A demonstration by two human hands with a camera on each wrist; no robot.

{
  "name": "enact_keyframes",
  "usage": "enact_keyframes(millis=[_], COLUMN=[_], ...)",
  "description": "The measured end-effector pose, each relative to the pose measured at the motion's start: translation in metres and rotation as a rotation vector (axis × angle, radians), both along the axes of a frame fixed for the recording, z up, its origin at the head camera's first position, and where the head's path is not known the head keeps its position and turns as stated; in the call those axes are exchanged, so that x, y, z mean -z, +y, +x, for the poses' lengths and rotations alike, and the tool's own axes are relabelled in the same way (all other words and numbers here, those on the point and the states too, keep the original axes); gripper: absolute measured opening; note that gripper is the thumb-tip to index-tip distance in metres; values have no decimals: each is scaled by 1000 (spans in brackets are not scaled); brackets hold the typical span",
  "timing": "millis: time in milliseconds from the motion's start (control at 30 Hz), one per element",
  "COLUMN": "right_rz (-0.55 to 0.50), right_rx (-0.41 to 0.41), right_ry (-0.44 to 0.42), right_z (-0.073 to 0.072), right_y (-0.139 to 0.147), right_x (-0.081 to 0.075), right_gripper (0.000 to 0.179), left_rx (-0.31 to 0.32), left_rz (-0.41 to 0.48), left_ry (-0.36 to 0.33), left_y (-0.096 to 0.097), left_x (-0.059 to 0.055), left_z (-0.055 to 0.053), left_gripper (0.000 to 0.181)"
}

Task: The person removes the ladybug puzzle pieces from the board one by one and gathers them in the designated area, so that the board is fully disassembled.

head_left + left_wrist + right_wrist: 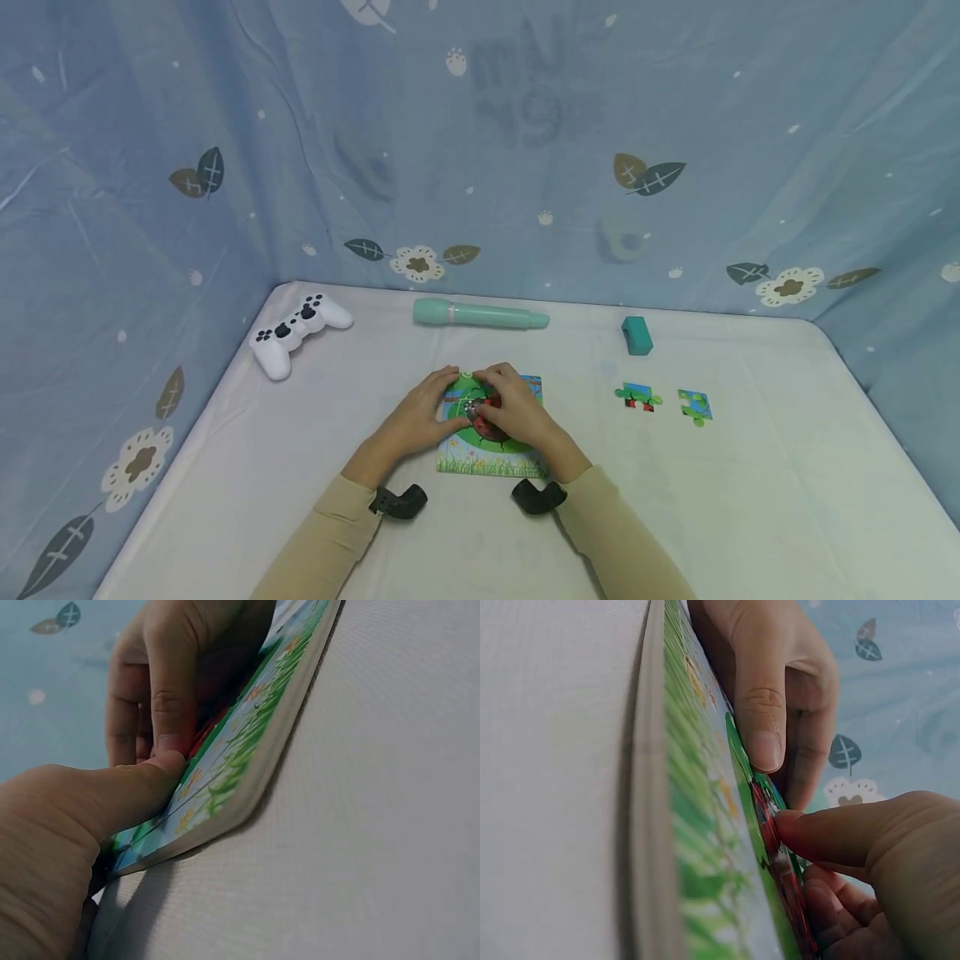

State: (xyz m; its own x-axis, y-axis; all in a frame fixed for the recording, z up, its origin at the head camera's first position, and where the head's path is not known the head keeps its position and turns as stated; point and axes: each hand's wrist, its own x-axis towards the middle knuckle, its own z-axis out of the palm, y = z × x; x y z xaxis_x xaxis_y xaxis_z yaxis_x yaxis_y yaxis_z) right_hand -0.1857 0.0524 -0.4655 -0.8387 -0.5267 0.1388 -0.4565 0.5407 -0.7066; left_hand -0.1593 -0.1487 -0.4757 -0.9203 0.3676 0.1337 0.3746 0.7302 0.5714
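A jigsaw puzzle [480,461] with a red ladybug, a green leaf and a grass border lies flat in front of me. My left hand [420,417] rests over its left side, the thumb touching the picture and the fingers reaching to the far edge. From the right, my right hand [521,410] arches over the upper part, its thumb [817,832] on the red ladybug area. Both thumbs come close together in the left wrist view. The right hand covers part of the picture, and no loose piece shows clearly between its fingers.
Two loose puzzle pieces, one with red [638,397] and one mostly blue and green [695,405], lie to the right. Behind them is a teal block [637,336]. A mint-green microphone-like stick [487,314] lies at the back, a white game controller [300,330] at the back left.
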Motion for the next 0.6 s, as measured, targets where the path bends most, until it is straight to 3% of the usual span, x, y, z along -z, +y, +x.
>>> enact_keyframes(millis=[300, 600], right_rz=[22, -30], right_rx=[20, 0], right_ry=[-33, 33], right_z=[-1, -1], right_y=[-2, -1], right_x=[-2, 2], right_gripper=[47, 41], left_rx=[-19, -36], left_rz=[-16, -61], left_ry=[-15, 21], left_y=[0, -1], left_x=[-2, -1], left_z=[1, 1], left_gripper=[83, 85])
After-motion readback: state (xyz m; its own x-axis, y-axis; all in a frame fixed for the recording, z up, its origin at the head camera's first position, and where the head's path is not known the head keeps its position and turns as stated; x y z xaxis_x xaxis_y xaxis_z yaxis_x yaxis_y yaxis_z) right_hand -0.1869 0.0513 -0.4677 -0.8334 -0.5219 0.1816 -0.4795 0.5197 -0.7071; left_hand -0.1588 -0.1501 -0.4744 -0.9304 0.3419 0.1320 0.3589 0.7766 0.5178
